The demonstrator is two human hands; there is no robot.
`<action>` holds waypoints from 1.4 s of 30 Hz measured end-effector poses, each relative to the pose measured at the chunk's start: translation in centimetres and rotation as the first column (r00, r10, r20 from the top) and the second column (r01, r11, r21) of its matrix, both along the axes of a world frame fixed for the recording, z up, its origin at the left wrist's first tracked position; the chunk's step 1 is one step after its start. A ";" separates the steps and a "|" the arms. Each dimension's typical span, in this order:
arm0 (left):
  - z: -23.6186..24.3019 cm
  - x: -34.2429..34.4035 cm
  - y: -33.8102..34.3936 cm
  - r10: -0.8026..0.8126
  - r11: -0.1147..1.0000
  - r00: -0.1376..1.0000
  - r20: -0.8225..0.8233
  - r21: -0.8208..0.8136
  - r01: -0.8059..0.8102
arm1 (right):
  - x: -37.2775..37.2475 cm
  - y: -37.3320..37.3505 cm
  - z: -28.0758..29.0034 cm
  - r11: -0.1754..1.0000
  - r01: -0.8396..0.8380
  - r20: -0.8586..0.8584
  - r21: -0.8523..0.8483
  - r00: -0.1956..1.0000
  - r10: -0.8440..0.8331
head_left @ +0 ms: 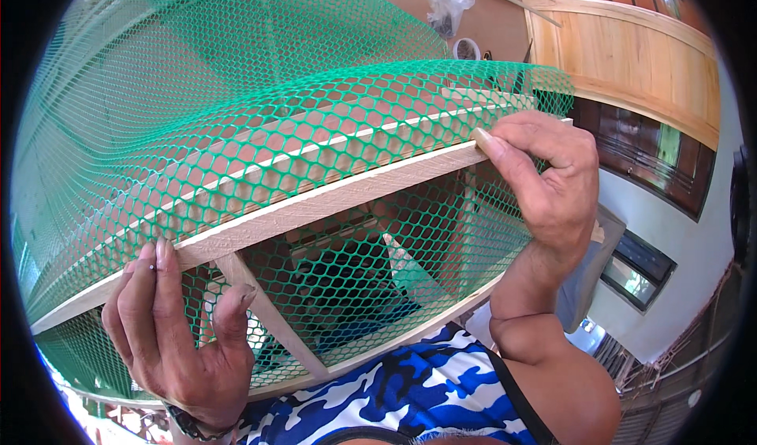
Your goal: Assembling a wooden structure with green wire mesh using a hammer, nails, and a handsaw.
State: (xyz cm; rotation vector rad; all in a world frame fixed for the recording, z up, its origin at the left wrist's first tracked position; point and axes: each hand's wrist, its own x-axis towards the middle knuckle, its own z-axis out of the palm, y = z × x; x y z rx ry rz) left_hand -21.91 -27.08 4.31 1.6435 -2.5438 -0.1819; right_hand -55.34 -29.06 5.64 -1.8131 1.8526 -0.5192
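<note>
A length of green plastic mesh (339, 114) lies over a pale wooden frame (347, 188). At the frame's right end my right hand (544, 169) is closed, thumb and fingers pinching the mesh edge at the top rail. My left hand (177, 334) rests its fingertips on the rail's left part, with the thumb held apart. A tiny shiny dot (152, 267) shows between its fingers, too small to name. Below the rail, a slanting wooden brace (272, 319) runs down toward my body, and mesh also hangs there.
Loose mesh spreads away to the far left. Beyond it, a clear plastic bag (443, 1) and a round white container (466, 50) lie on the brown surface. A light wooden panel (623, 58) and dark wooden furniture (643, 149) stand at the right, near a pale wall (670, 248).
</note>
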 end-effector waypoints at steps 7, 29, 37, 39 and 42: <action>0.0 -0.2 0.2 0.041 0.999 0.997 -0.060 0.001 -0.041 | 0.0 0.2 0.1 1.000 0.011 0.000 -0.012 1.000 -0.011; -0.2 -0.2 0.1 0.040 0.999 0.999 -0.034 -0.004 -0.040 | -1.8 0.7 0.0 0.978 0.165 -0.038 -0.127 0.985 -0.171; -0.4 -0.2 -0.3 0.050 0.999 0.998 -0.049 0.003 -0.050 | -3.5 0.7 -0.4 0.981 0.111 -0.213 -0.160 0.966 -0.144; -0.4 -0.4 -0.3 0.056 0.998 0.997 -0.052 0.006 -0.056 | -3.7 0.6 -0.5 0.978 0.129 -0.231 -0.165 0.959 -0.165; -0.4 -0.5 -0.4 0.062 0.998 0.997 -0.055 0.011 -0.062 | -3.7 0.6 -0.6 0.833 0.394 -0.135 -0.388 0.870 -0.474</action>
